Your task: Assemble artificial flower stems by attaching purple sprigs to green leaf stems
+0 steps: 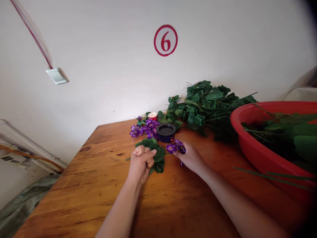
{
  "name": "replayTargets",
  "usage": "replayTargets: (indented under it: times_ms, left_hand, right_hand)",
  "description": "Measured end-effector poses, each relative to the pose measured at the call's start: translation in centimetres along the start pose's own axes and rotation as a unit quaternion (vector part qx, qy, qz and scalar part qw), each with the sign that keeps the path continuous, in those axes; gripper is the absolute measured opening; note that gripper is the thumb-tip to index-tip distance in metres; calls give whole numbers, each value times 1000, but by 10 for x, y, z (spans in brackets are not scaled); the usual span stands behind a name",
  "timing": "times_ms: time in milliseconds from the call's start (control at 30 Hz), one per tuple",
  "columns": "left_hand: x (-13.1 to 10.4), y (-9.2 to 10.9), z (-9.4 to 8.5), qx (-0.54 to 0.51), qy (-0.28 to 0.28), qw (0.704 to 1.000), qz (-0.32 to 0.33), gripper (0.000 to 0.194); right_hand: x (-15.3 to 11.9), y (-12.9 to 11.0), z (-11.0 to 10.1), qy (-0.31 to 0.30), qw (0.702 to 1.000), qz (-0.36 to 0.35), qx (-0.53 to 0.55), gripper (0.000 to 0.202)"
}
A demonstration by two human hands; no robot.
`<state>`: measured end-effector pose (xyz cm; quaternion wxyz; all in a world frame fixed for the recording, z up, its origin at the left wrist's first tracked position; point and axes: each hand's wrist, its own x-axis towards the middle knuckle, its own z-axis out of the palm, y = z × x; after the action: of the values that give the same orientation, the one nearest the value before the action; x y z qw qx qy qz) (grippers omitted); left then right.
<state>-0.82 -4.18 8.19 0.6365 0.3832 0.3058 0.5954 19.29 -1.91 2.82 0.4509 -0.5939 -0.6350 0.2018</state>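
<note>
My left hand (142,161) is closed around a cluster of green artificial leaves (158,155), which spread out behind and to the right of its fingers. In my right hand (189,157) is a bunch of purple flowers (175,147), pinched between thumb and fingers. A thin stem runs between the flowers and the leaves. Just beyond both hands sits a small dark round pot (166,133) with a lit red switch. More purple flowers (151,128) lie to the left of the pot, close to a small red and white cup (152,116).
A large red basin (269,162) with green leaves and stems stands on the right of the wooden table (99,172). Piled green foliage (208,102) lies against the wall at the back. Stems stick out over the basin's near side.
</note>
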Motion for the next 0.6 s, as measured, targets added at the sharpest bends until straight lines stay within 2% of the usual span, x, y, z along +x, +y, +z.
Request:
replayTargets:
  times_ms: [100, 167, 200, 267, 333, 400, 433, 500, 600]
  left_hand:
    - [-7, -9, 10, -5, -28, 999, -34, 68]
    - [-12, -17, 16, -7, -38, 998, -39, 67]
    - [-14, -21, 18, -2, -40, 999, -28, 66]
    - [-18, -29, 20, 29, -51, 998, 21, 61]
    - [-23, -35, 20, 60, -100, 991, 61, 51]
    - [-26, -38, 18, 74, -170, 981, 64, 38]
    - [-27, -39, 17, 80, -198, 975, 60, 32]
    - [-29, -43, 15, 102, -220, 968, 65, 26]
    - [-30, -57, 12, 141, -190, 967, 93, 32]
  right_hand:
    - [-3, -8, -2, 87, 993, -76, 7, 53]
    - [-11, -20, -4, 93, 987, -125, 51, 56]
    - [-16, -27, -5, 76, 983, -138, 91, 54]
    - [-29, -41, -3, -5, 970, -125, 206, 51]
    - [-42, -52, 3, -107, 938, -80, 321, 49]
    - [-53, -58, 9, -171, 902, -48, 394, 55]
    - [-57, -59, 13, -179, 890, -46, 417, 58]
    - [-61, -60, 19, -155, 882, -65, 441, 62]
    - [-62, -58, 26, -92, 895, -97, 426, 53]
